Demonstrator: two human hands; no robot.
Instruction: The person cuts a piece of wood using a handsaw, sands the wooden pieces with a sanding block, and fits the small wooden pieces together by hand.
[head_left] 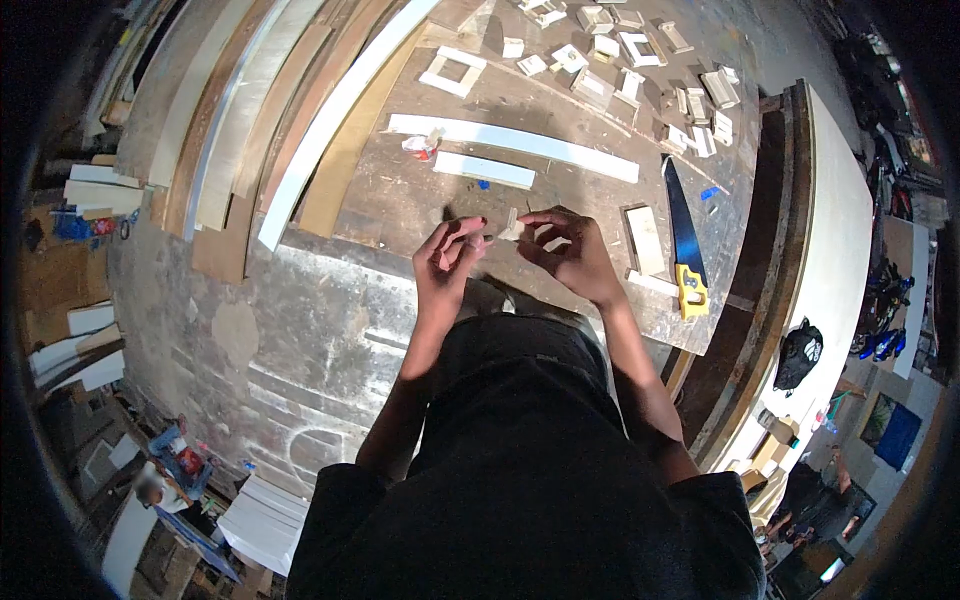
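Note:
My left hand (450, 258) is raised over the near edge of the wooden workbench, its fingers curled in toward the thumb. Whatever lies between those fingertips is too small to name. Facing it, my right hand (572, 255) has bent fingers drawn toward the thumb, and I cannot make out what they hold. A small pale piece (510, 222) shows by the right fingertips; whether they touch it is unclear. Beyond the hands lie a short white strip (485, 170) and a longer white strip (520, 143). A crumpled red and white packet (420, 148) sits at their left ends.
A handsaw (684, 225) with a yellow handle lies at the right, beside a wooden block (645, 240). Several small wooden frames and offcuts (595, 88) are scattered at the back. Long boards (270, 120) lie at the left. A black bag (800, 356) rests on a pale panel.

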